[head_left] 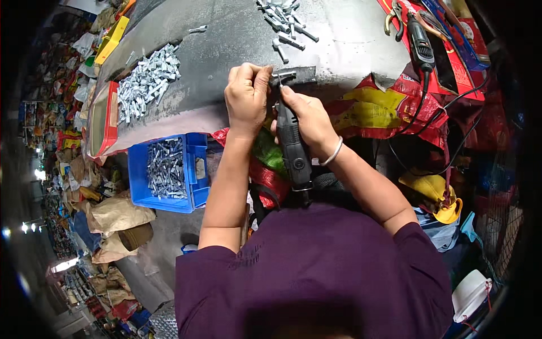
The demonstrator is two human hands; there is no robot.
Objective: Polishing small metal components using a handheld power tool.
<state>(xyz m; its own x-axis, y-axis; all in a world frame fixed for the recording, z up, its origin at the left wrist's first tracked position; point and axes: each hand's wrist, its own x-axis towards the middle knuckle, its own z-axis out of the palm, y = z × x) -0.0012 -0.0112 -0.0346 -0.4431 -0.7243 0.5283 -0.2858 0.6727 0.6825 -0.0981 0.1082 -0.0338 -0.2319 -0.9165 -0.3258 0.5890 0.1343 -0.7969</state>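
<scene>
My right hand (309, 120) is wrapped round a black rotary tool (293, 148), its tip pointing away from me at the table's near edge. Between the fingertips of my left hand (246, 97) is one end of a small grey metal piece (285, 74), closed in a pinch. The tool's tip is right beside this piece; whether they touch I cannot tell. Beneath the piece lies a dark flat strip (307, 74). Farther off are loose metal pieces (283, 17) of a similar kind, and a larger heap of them (149, 80) lies to the left.
Below the table's left side stands a blue bin (139, 195) with many metal pieces. A red-rimmed tray (108, 120) borders the left heap. At the far right lie a second rotary tool (420, 42) with a trailing cord (422, 100) and pliers (397, 21).
</scene>
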